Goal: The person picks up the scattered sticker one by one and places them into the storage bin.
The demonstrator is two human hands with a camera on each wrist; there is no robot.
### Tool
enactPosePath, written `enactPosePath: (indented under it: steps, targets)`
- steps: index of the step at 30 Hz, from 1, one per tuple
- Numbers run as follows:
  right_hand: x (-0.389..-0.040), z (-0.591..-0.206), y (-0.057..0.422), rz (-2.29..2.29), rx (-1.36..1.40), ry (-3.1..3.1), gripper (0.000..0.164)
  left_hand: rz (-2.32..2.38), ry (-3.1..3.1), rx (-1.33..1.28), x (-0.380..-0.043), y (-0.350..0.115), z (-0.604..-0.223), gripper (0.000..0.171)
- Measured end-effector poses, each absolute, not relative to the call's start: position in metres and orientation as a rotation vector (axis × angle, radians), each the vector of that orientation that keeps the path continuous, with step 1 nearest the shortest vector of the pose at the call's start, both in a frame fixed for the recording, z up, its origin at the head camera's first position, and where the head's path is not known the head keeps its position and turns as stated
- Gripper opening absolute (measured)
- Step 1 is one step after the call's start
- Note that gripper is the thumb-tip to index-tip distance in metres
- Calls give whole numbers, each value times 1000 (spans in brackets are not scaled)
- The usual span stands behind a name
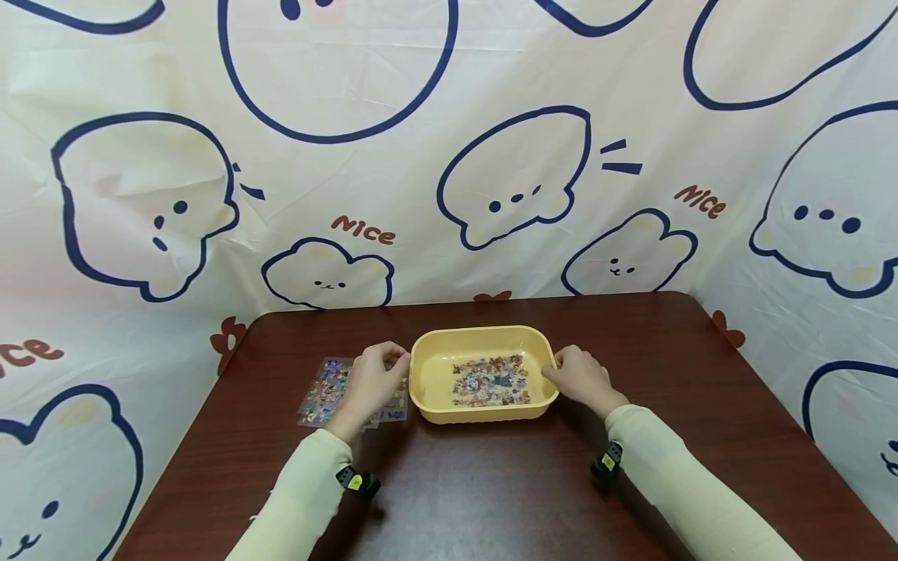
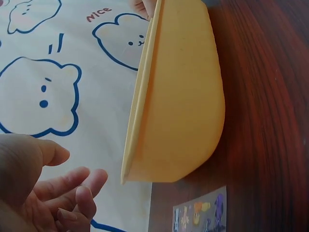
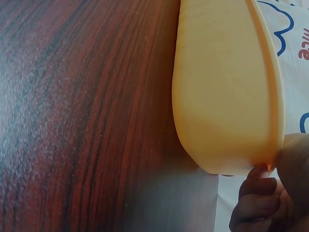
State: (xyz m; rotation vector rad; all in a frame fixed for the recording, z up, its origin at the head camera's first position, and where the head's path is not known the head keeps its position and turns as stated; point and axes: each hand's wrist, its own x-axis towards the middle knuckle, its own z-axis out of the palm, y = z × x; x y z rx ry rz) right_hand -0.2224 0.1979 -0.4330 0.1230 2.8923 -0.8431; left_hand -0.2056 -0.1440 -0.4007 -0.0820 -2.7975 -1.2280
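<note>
A yellow plastic tray (image 1: 436,372) is at the middle of the table, with many small colourful pieces (image 1: 491,382) spread on its floor. My right hand (image 1: 582,378) pinches the tray's right rim between thumb and fingers; the right wrist view shows the thumb over the edge and fingers (image 3: 259,203) curled below. At the left end, my left hand (image 1: 372,386) hovers close to the rim. In the left wrist view its thumb and loosely bent fingers (image 2: 67,188) are apart from the tray wall (image 2: 183,87) and hold nothing.
Clear sheets with colourful prints (image 1: 324,393) lie left of the tray, partly under the left hand in the head view. The dark wooden table (image 1: 484,483) meets a cartoon-printed cloth (image 1: 414,179) along its back edge and sides.
</note>
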Motion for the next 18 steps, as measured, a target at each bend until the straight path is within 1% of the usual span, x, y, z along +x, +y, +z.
enactPosePath:
  steps: [5, 18]
  targets:
    - [-222, -433, 198, -840, 122, 2895, 33, -1198, -2821, -42, -206, -148, -402, 22]
    - [-223, -436, 199, -859, 113, 2902, 34, -1190, -2806, -36, -208, -164, -397, 25]
